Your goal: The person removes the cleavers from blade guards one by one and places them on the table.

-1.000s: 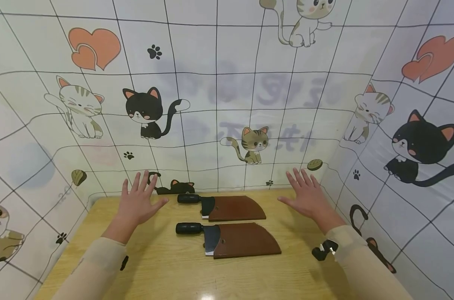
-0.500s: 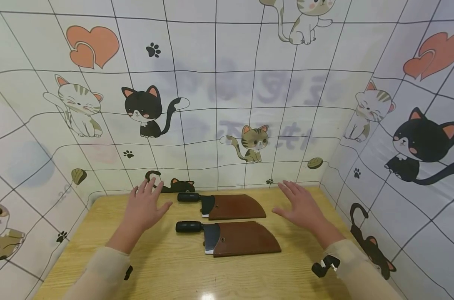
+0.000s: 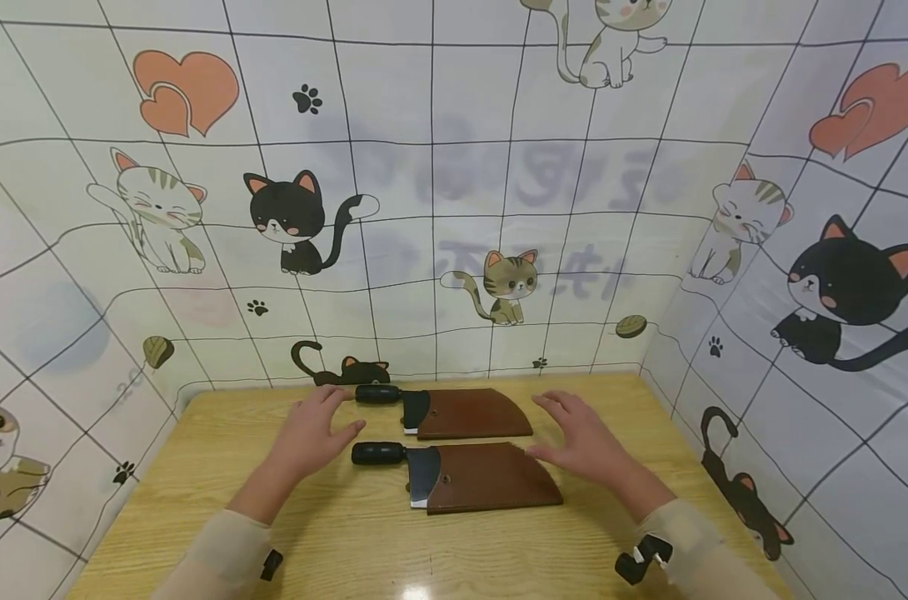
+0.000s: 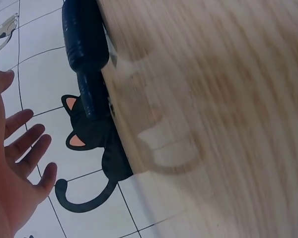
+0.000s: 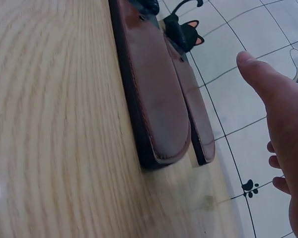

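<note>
Two cleavers lie one behind the other on the wooden table (image 3: 334, 525), blades in brown leather sheaths and black handles pointing left. The far cleaver (image 3: 472, 414) lies near the back wall; the near cleaver (image 3: 491, 479) looks slightly larger. My left hand (image 3: 311, 433) hovers by the handle ends, thumb and fingers spread, nothing in it. On the other side, my right hand (image 3: 585, 446) is held over the sheath tips, fingers extended and holding nothing. In the right wrist view both sheaths, the nearer sheath (image 5: 156, 89) and the farther sheath (image 5: 196, 99), show beside the raised thumb.
A white cloth wall (image 3: 424, 183) printed with cats, hearts and grid lines rises behind the table and along both sides. Dark wrist mounts sit on the beige sleeves, the right wrist mount (image 3: 644, 558) and the left wrist mount (image 3: 271, 565).
Both hands have come down and inward toward the cleavers, the left to the right and the right to the left. Their fingers have bent slightly. The cleavers have stayed in place.
</note>
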### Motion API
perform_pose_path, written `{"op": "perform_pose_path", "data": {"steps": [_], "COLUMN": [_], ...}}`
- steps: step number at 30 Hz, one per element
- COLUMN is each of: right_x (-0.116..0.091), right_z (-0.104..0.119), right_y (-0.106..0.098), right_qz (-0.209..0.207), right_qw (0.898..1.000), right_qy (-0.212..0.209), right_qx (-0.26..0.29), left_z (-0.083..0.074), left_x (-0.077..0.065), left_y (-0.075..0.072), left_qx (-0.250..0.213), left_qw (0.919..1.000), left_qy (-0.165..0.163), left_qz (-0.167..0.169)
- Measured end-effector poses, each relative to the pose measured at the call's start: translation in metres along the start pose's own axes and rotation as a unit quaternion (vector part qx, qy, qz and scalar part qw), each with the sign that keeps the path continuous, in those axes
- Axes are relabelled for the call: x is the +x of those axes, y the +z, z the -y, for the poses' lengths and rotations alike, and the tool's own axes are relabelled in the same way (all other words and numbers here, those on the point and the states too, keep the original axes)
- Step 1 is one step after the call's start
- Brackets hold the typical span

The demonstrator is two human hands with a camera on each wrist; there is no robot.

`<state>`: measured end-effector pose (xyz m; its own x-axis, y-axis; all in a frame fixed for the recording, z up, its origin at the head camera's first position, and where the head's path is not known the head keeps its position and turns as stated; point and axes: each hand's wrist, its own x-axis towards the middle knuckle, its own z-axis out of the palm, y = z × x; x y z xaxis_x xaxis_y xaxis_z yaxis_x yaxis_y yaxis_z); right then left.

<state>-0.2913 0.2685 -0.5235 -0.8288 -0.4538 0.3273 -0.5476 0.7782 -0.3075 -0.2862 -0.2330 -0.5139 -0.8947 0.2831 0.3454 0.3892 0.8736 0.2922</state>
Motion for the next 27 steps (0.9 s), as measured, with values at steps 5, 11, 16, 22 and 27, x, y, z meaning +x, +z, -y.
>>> {"op": "perform_pose_path", "data": {"steps": [5,11,16,22,27], "right_x": [-0.002,-0.002,0.000,0.004,0.008], "right_z": [0.009,0.018,0.022,0.031,0.039], "right_y": [0.004,0.006,0.012,0.020,0.028], "right_qz": [0.017,0.015,0.027,0.049,0.068], "right_qw": [1.000,0.999,0.998,0.996,0.994], "right_qy": [0.002,-0.026,-0.040,-0.055,-0.071], "right_qx": [0.020,0.042,0.047,0.049,0.042], "left_z": [-0.004,-0.008,-0.011,-0.016,-0.019], "left_x": [-0.001,-0.003,-0.003,-0.001,-0.001], "left_y": [0.008,0.013,0.017,0.023,0.028], "left_qx": [-0.065,-0.125,-0.153,-0.163,-0.173], "left_qw": [0.9977,0.9905,0.9846,0.9796,0.9756], "left_qy": [0.016,0.013,0.036,0.054,0.057], "left_qz": [0.012,0.057,0.078,0.104,0.123]}}
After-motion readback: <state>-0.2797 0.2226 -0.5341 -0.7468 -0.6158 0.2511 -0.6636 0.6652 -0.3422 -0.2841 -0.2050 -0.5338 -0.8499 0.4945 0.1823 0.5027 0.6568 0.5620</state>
